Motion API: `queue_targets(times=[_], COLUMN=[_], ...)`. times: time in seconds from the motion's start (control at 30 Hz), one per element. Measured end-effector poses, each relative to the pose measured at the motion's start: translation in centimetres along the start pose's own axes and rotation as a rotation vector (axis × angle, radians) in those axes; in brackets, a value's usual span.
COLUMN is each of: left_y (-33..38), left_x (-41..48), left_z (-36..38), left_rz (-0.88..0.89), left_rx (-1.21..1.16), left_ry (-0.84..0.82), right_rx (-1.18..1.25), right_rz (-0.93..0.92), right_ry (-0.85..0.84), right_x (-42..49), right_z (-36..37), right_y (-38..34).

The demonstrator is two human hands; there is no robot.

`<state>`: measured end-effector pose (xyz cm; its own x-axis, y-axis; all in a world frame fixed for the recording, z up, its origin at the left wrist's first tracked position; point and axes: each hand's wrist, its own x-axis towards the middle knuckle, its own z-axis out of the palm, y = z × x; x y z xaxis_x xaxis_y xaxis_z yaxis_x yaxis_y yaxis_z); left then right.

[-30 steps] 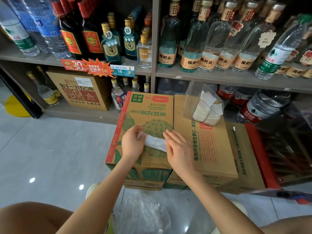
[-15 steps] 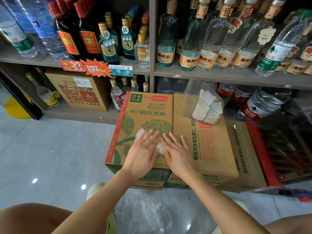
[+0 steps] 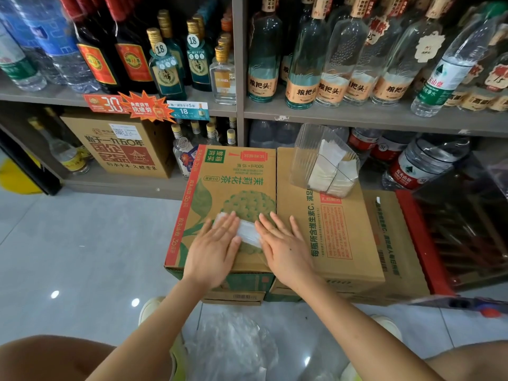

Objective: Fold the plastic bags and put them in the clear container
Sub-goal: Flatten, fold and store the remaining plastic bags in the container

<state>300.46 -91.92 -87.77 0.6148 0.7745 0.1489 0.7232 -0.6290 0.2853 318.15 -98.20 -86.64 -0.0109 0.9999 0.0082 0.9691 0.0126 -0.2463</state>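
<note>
Both hands sit a little further apart than 0.5 s ago, exposing more of the folded white translucent plastic bag [image 3: 248,234] between them. The pinch the left hand had on its end 1 s ago is gone.

Finding 1: left hand [image 3: 217,248] and right hand [image 3: 283,250] lie palm down with fingers straight and spread. Neither grips anything. The left fingers cover the bag's left end, and the right hand's inner edge appears to press its right end.

Finding 2: the bag lies as a narrow strip on the green-and-tan printed cardboard box [image 3: 236,171], toward its front. It is well apart from the clear ribbed plastic container [image 3: 310,149], which stands on the neighbouring plain brown cardboard box [image 3: 330,232] and already holds folded white bags.

Judgement: the step in hand is flattening the fold. To do it well, sweep outward from the middle to drive air out, keep the edges aligned, and hold 1 palm down while the other makes the next fold, since the slick film will likely spring open
</note>
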Motion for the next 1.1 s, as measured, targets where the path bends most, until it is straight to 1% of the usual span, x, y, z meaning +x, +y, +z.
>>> queue_targets(times=[0.07, 0.17, 0.27, 0.37, 0.43, 0.47, 0.53, 0.57, 0.6, 0.73, 0.83, 0.97, 1.03, 1.1], left_y=[-0.9, -1.2, -0.9, -0.3, 0.3, 0.7, 1.4, 1.6, 1.7, 1.8, 1.5, 1.2, 1.3, 1.6], left_x=[0.1, -0.2, -0.3, -0.4, -0.6, -0.7, -0.8, -0.9, -0.8, -0.8, -0.9, -0.8, -0.8, -0.8], left_z=[-0.1, -0.1, -0.1, -0.1, 0.0, 0.1, 0.4, 0.6, 0.7, 0.4, 0.6, 0.3, -0.1, -1.1], left_rz=[-0.011, 0.018, -0.016, -0.042, -0.09, -0.117, -0.16, -0.172, -0.179, -0.191, -0.184, -0.199, -0.22, -0.296], left_rx=[0.046, 0.137, 0.14, 0.142, 0.146, 0.146, 0.15, 0.154, 0.159, 0.153, 0.1, -0.023, -0.154, -0.337], left_ry=[0.0, -0.058, -0.089, -0.078, -0.085, -0.087, -0.078, -0.076, -0.072, -0.089, -0.082, -0.025, 0.016, 0.094], right_rx=[-0.005, -0.02, -0.025, -0.011, 0.046, 0.1, 0.177, 0.187, 0.187, 0.19, 0.26, 0.352, 0.438, 0.584], right_rz=[-0.003, 0.001, 0.003, 0.032, 0.122, 0.213, 0.396, 0.455, 0.492, 0.595, 0.642, 0.608, 0.55, 0.491], right_ry=[-0.001, -0.019, -0.035, -0.053, 0.002, 0.072, 0.275, 0.345, 0.368, 0.309, 0.348, 0.439, 0.442, 0.379], right_x=[0.0, 0.0, -0.1, -0.3, -0.7, -0.9, -1.3, -1.4, -1.3, -0.3, 0.3, 0.3, 0.0, -0.2], right_z=[-0.1, -0.1, -0.3, -0.3, -0.3, -0.3, -0.3, -0.2, -0.2, -0.3, -0.4, -0.4, -0.9, -1.7], right_y=[-0.1, 0.0, -0.1, -0.1, 0.1, 0.3, 0.4, 0.4, 0.2, -1.1, -1.5, -1.5, -1.3, -0.8])
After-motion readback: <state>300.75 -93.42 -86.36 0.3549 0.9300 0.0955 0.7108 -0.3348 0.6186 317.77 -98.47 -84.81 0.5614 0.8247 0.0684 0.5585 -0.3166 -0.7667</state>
